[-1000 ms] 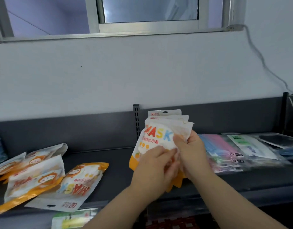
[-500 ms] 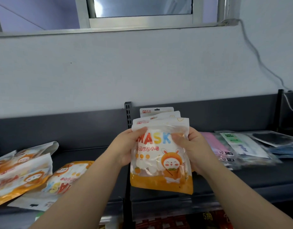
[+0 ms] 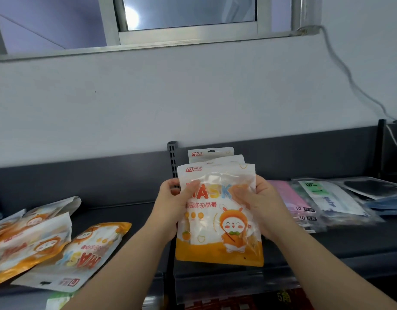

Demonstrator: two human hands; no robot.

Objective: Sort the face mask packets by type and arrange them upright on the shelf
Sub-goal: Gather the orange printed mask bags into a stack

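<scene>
An orange-and-white cartoon mask packet (image 3: 217, 233) stands upright in front of two matching packets (image 3: 212, 154) at the middle of the dark shelf (image 3: 130, 211). My left hand (image 3: 173, 211) grips its left edge, thumb on the front. My right hand (image 3: 258, 206) grips its right edge the same way. Several more orange packets (image 3: 65, 253) lie flat on the shelf to the left. Flat clear packets (image 3: 323, 202) in pink, white and black lie on the right.
A slotted upright post (image 3: 172, 157) rises behind the packets. The shelf's dark back panel (image 3: 81, 175) runs below a white wall with a window. A grey cable (image 3: 349, 79) hangs down the wall at right. A lower shelf (image 3: 271, 298) shows red goods.
My left hand moved from the packet's front to its left edge. The front packet went from crumpled under both hands to flat and upright. The view shifted slightly.
</scene>
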